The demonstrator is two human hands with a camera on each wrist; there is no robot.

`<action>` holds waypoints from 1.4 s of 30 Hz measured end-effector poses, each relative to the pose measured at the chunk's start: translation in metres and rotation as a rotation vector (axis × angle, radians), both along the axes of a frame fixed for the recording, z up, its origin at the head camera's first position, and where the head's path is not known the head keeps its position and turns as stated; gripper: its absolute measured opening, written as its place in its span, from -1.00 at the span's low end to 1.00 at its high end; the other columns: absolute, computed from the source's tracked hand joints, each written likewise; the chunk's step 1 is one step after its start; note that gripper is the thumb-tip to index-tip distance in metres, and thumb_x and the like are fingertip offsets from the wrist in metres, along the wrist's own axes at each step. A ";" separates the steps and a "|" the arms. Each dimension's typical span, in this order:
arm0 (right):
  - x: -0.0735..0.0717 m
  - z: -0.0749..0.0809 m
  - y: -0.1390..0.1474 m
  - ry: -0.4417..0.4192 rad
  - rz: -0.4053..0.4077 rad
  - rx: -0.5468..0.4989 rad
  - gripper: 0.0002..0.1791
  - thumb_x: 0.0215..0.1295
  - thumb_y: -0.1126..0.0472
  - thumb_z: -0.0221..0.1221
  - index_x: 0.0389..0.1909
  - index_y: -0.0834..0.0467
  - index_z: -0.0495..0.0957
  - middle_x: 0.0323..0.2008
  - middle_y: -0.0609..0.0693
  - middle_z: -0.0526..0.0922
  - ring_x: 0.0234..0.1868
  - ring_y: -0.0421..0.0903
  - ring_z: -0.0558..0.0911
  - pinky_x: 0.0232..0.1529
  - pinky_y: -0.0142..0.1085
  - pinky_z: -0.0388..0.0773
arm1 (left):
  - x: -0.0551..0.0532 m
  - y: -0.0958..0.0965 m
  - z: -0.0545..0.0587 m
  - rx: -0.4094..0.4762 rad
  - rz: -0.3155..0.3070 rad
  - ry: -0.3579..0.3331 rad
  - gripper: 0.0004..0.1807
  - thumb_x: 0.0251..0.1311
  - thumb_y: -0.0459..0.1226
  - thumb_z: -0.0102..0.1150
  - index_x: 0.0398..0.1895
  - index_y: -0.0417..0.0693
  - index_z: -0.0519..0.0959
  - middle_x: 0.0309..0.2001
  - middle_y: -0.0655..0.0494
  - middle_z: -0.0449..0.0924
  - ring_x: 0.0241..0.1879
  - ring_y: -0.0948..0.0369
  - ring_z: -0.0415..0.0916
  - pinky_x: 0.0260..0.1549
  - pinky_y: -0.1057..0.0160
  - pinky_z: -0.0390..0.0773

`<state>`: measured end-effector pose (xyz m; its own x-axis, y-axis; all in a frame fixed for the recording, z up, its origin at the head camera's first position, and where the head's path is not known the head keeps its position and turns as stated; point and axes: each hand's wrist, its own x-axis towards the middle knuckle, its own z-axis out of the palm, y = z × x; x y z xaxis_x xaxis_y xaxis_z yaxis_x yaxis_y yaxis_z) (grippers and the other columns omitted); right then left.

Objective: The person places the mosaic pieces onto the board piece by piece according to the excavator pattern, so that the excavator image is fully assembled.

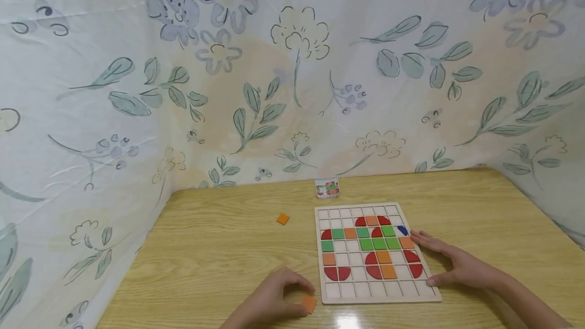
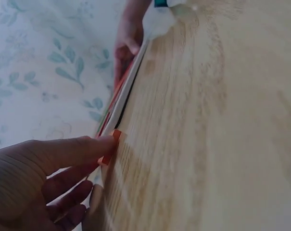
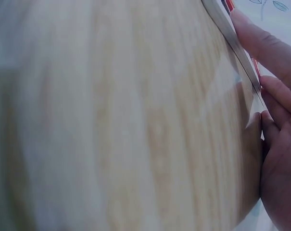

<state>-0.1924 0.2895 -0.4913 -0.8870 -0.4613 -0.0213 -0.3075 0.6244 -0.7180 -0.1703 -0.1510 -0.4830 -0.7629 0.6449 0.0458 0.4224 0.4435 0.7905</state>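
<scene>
My left hand pinches an orange square tile between thumb and fingers, just off the front left corner of a pale wooden grid board. In the left wrist view the tile appears edge-on at the thumb tip. My right hand touches the board's right edge, its fingers fairly straight and the thumb at the rim. Red rounded pieces, green squares and orange squares lie in the board's cells. A dark blue piece sits tilted near the right edge.
Another orange tile lies alone on the wood-grain table, left of the board. Behind the board is a small pattern card. A floral cloth hangs along the back and sides.
</scene>
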 end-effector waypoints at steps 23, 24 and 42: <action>0.000 0.000 0.000 0.028 0.004 0.008 -0.09 -0.02 -0.01 0.33 0.38 -0.02 0.14 0.40 0.14 0.05 0.15 -0.83 -0.15 0.06 0.15 0.25 | -0.003 -0.001 -0.010 -0.017 0.153 0.146 -0.75 0.03 -0.08 0.30 -0.17 0.24 0.61 -0.16 0.44 0.55 -0.11 0.40 0.40 -0.05 0.30 0.42; 0.000 0.000 0.000 0.020 0.010 -0.008 -0.09 -0.02 0.01 0.33 0.38 0.00 0.14 0.41 0.12 0.04 0.14 -0.83 -0.15 0.04 0.25 0.21 | -0.003 -0.002 -0.010 -0.014 0.143 0.149 -0.75 0.04 -0.08 0.29 -0.16 0.23 0.61 -0.16 0.44 0.55 -0.11 0.40 0.40 -0.06 0.31 0.42; 0.001 0.001 -0.001 -0.002 0.007 -0.037 -0.10 -0.01 0.02 0.33 0.38 0.01 0.14 0.39 0.23 0.03 0.13 -0.85 -0.16 0.01 0.39 0.10 | -0.032 0.024 -0.003 0.135 0.216 0.121 -0.78 0.00 -0.16 0.34 -0.22 0.19 0.63 -0.22 0.40 0.60 -0.20 0.32 0.46 -0.14 0.32 0.46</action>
<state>-0.1915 0.2889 -0.4906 -0.8838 -0.4678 -0.0059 -0.3103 0.5956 -0.7410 -0.2023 -0.1272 -0.4856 -0.8658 0.4497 0.2195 0.4245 0.4278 0.7980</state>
